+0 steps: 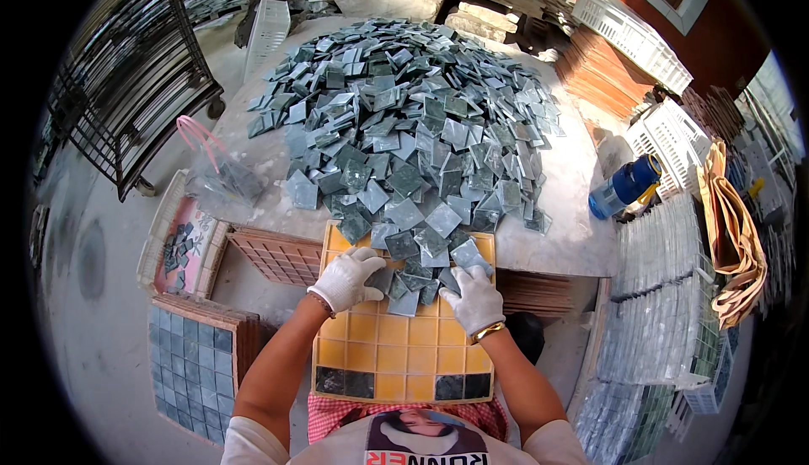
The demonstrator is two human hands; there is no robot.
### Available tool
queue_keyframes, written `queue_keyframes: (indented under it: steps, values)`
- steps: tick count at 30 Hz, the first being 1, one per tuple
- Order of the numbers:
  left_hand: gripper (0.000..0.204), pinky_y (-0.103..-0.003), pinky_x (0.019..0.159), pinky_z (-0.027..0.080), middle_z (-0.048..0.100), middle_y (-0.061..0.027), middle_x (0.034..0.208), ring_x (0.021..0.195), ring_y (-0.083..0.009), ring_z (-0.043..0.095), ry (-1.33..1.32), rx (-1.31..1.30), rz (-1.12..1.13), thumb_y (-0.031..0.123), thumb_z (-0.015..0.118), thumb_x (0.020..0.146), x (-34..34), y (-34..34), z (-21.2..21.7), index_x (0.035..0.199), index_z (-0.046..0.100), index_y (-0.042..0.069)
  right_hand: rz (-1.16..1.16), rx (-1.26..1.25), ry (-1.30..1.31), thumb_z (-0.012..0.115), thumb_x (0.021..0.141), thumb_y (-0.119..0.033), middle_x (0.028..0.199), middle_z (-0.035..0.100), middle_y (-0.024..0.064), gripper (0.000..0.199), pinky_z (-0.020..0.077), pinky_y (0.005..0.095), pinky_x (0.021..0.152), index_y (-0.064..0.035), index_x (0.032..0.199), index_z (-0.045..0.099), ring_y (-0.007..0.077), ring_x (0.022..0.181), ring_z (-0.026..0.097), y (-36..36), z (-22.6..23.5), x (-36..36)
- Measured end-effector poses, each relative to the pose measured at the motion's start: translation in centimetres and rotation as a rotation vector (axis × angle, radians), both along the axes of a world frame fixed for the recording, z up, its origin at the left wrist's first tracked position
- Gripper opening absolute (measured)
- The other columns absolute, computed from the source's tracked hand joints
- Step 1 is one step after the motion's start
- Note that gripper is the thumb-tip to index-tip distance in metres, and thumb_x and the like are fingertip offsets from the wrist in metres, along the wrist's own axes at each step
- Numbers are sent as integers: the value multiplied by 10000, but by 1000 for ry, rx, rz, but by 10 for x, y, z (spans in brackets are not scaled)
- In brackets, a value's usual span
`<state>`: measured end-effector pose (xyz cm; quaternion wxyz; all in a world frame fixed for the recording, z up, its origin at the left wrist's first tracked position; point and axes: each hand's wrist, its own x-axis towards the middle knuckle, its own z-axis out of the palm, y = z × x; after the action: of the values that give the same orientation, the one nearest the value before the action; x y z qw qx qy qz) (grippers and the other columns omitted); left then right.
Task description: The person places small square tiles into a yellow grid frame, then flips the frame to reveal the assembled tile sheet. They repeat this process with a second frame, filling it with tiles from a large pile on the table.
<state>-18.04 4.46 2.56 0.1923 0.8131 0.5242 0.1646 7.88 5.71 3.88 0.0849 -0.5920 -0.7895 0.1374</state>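
Gloved left hand [344,279], right hand [474,298], fingers spread on green tiles [413,279], yellow grid tray [396,355]

Round stone table [581,237] bears a heap of grey-green tiles [413,119]; yellow grid tray [404,355] overlaps its edge

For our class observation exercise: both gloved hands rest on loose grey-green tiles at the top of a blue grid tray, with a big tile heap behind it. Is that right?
Not quite: the grid tray is yellow, not blue, as the head view shows. The rest holds: the left hand and right hand, both gloved, rest on loose grey-green tiles at its top, with the tile heap behind.
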Motion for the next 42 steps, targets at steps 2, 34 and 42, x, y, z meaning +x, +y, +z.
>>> queue_keyframes:
  steps: [2,34,42]
  values:
    - [586,-420,874,456,553,-131,1165,1083,-350,521,57,-33,14,286,794,629,-2,-3,12,1125,565,75,7,105,249,656,828,-254,975,616,135,356,516,381,724,-46,1113,612,295,870,631,-5,-6,14]
    - [349,-231,717,540,607,-89,1095,882,-103,604,-884,-896,398,68,491,914,28,-159,6,1246,510,-36,195,48,405,614,839,-131,1000,601,124,341,514,327,700,-37,1164,580,224,780,625,-71,-4,24]
    - [250,-239,700,531,656,-77,972,820,-113,624,-931,-811,448,25,593,875,38,-154,7,1111,548,-43,312,-680,683,702,778,-201,1012,644,149,429,498,371,777,-67,1160,563,309,884,636,-111,3,-17]
